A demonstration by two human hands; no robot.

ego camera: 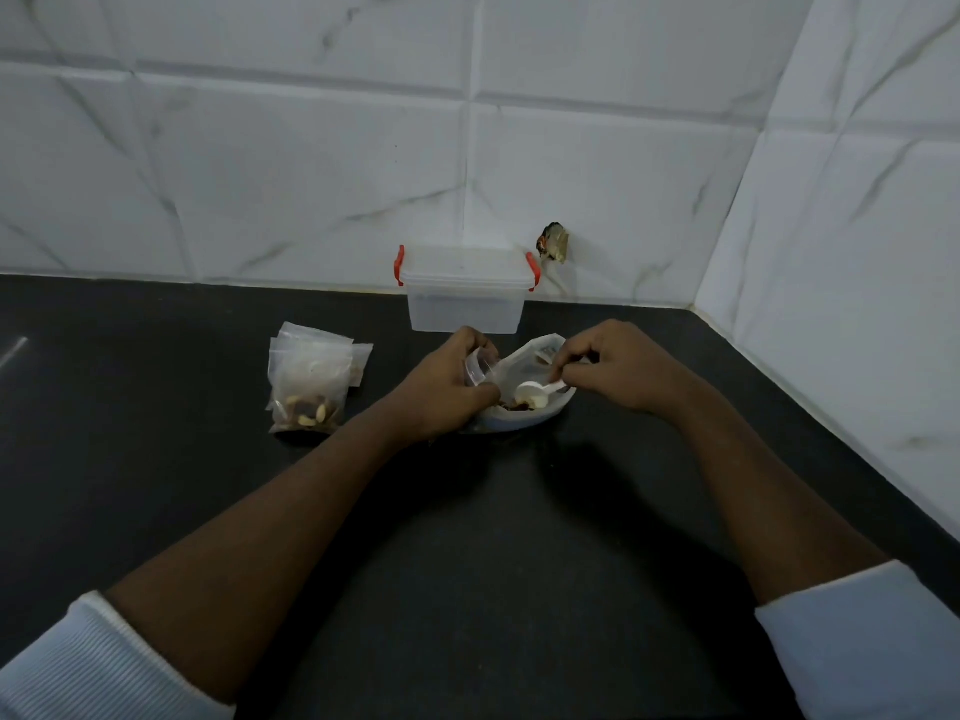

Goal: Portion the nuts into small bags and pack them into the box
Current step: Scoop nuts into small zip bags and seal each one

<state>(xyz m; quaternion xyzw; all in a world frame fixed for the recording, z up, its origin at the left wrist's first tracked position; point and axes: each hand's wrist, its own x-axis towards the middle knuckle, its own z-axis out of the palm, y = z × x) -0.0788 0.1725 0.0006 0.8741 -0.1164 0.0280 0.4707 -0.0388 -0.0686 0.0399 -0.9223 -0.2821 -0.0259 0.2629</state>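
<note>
A large white bag (524, 420) lies open on the black counter (467, 537), with a few nuts (519, 405) at its bottom. My left hand (441, 387) grips a small clear plastic cup (480, 368) at the bag's left edge. My right hand (613, 368) pinches the handle of a white plastic spoon (532, 391), whose bowl hangs inside the bag. Small clear zip bags (309, 381), the front one holding nuts, lie in a pile to the left. A clear plastic box (466, 288) with red latches stands shut against the wall behind the bag.
White marble tiles form the back wall and the right wall (857, 252), meeting in a corner. A small dark broken patch (553, 243) marks the wall right of the box. The counter's right edge runs diagonally along the side wall.
</note>
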